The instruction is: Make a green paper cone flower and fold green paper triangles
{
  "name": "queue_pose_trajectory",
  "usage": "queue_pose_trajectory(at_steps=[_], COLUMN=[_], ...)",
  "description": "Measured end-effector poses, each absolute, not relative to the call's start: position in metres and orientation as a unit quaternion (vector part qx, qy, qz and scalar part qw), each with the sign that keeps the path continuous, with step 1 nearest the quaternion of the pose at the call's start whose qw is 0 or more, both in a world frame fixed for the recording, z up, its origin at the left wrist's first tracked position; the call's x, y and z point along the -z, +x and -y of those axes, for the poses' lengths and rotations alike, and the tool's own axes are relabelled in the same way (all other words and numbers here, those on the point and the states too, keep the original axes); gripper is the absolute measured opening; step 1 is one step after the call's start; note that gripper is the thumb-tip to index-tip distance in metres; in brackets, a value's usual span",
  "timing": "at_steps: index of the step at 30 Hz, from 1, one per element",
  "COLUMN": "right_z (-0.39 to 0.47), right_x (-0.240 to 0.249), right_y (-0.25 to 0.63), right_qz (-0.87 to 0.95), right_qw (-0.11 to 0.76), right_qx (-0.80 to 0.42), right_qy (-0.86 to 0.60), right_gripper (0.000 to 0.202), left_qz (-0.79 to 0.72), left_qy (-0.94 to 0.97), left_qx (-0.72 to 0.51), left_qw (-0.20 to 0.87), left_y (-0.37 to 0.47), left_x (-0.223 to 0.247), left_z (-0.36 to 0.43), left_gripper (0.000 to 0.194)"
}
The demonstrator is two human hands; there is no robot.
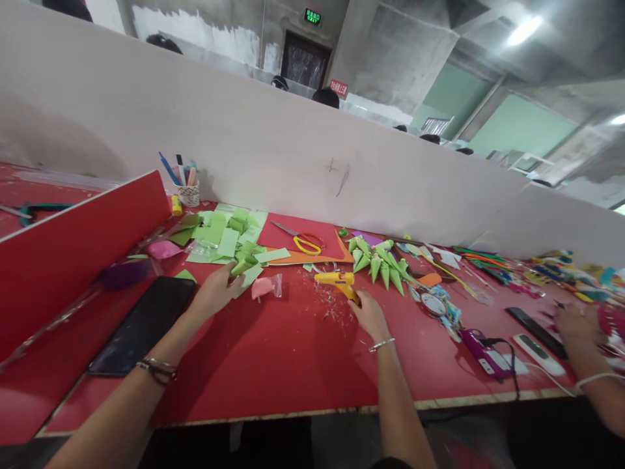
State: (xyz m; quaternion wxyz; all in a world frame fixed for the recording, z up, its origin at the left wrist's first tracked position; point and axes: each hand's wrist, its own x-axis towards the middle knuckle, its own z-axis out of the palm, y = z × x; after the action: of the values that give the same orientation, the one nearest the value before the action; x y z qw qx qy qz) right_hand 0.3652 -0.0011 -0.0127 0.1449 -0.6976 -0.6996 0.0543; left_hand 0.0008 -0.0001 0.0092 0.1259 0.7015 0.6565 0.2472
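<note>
My left hand (pixel 217 290) reaches into the pile of green paper pieces (pixel 227 242), its fingers closed on a rolled green paper (pixel 243 266). A yellow glue gun (pixel 336 279) lies over the red table, and my right hand (pixel 370 314) has its fingers around the handle. Between the hands is a small pink lump in clear wrap (pixel 266 287). Green paper cones (pixel 375 260) form a cluster beyond the glue gun. Scissors with red and yellow handles (pixel 308 243) rest on a red sheet (pixel 278 228).
A black tablet (pixel 144 326) lies at the left, by a red divider (pixel 88 254). A pen cup (pixel 188 194) stands near the white partition (pixel 273 156). A purple device (pixel 483 354) and another person's hand (pixel 579 326) are at the right.
</note>
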Motion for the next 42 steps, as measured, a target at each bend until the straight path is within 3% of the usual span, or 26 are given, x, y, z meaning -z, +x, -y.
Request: queue_pose_trajectory(at_steps=[5,8,11,16,22,27,30,36,42], right_z=[0.021,0.04,0.052,0.056,0.062,0.07,0.069,0.011,-0.089], right_x=[-0.003,-0.023,-0.04,-0.048,-0.041,-0.046,-0.059,-0.099,-0.098], right_y=[0.359,0.336,0.305,0.273,0.267,0.269,0.276,0.288,0.253], right_qz=[0.674,0.651,0.703,0.768,0.804,0.796,0.809,0.875,0.887], right_qw=[0.172,0.294,0.358,0.291,0.127,0.074,0.079,0.068,-0.062], right_qx=[0.0,0.041,-0.03,-0.119,-0.207,-0.247,-0.242,-0.195,-0.095], right_qy=[-0.719,-0.699,-0.614,-0.558,-0.542,-0.547,-0.53,-0.438,-0.448], right_gripper=[0.036,0.036,0.025,0.02,0.025,0.03,0.029,0.023,0.022], left_qz=[-0.618,-0.598,-0.612,-0.712,-0.781,-0.744,-0.674,-0.525,-0.506], left_qy=[0.7,0.709,0.706,0.649,0.601,0.633,0.688,0.799,0.808], left_qx=[-0.308,-0.314,-0.297,-0.226,-0.153,-0.209,-0.253,-0.293,-0.301], left_qw=[0.185,0.203,0.199,0.144,0.076,-0.051,-0.093,-0.017,0.022], left_y=[0.019,0.028,0.026,-0.007,-0.041,-0.04,-0.029,0.006,0.007], left_x=[-0.003,0.001,-0.002,-0.02,-0.021,0.0,0.011,0.024,0.032], left_z=[0.02,0.031,0.034,0.021,0.006,0.002,0.003,0.007,0.004], left_gripper=[0.035,0.034,0.032,0.039,0.048,0.067,0.065,0.052,0.05])
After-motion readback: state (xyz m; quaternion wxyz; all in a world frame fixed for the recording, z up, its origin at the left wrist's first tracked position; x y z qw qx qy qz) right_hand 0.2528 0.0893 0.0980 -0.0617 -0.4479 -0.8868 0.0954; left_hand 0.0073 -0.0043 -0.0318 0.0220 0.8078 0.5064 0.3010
